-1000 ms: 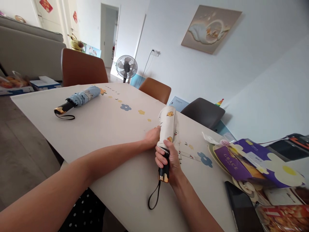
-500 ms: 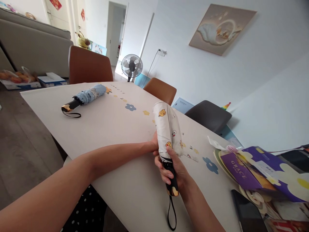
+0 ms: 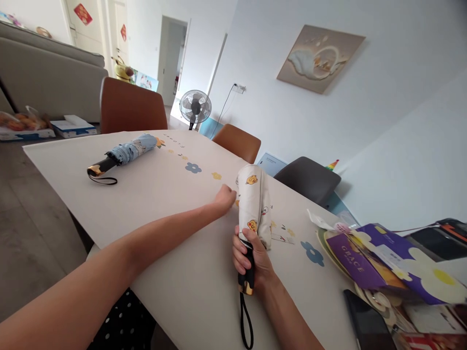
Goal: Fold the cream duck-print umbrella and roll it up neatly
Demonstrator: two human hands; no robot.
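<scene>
A white folding umbrella (image 3: 249,204) with small yellow and orange cartoon figures stands tilted above the table, its canopy folded and hanging loosely on the right side. My right hand (image 3: 251,257) is wrapped round its black handle, just below the fabric. A black wrist loop dangles from the gold-coloured handle end. Just left of the canopy is my left hand (image 3: 225,199), its fingers curled in; whether it pinches a bit of fabric or strap is hidden. A blue folded umbrella (image 3: 134,148) lies at the table's far left, its black and gold handle pointing toward the left edge.
The white table cover (image 3: 175,204) has printed flowers. To the right sit a purple box (image 3: 350,255), a black phone (image 3: 367,321) and other clutter. Chairs stand around the far side: a brown chair (image 3: 133,108) and a grey chair (image 3: 308,180). Behind is a fan (image 3: 195,107).
My left hand has come out from behind the white umbrella to its left side, fingers curled. The umbrella now leans less to the left. The view has shifted slightly.
</scene>
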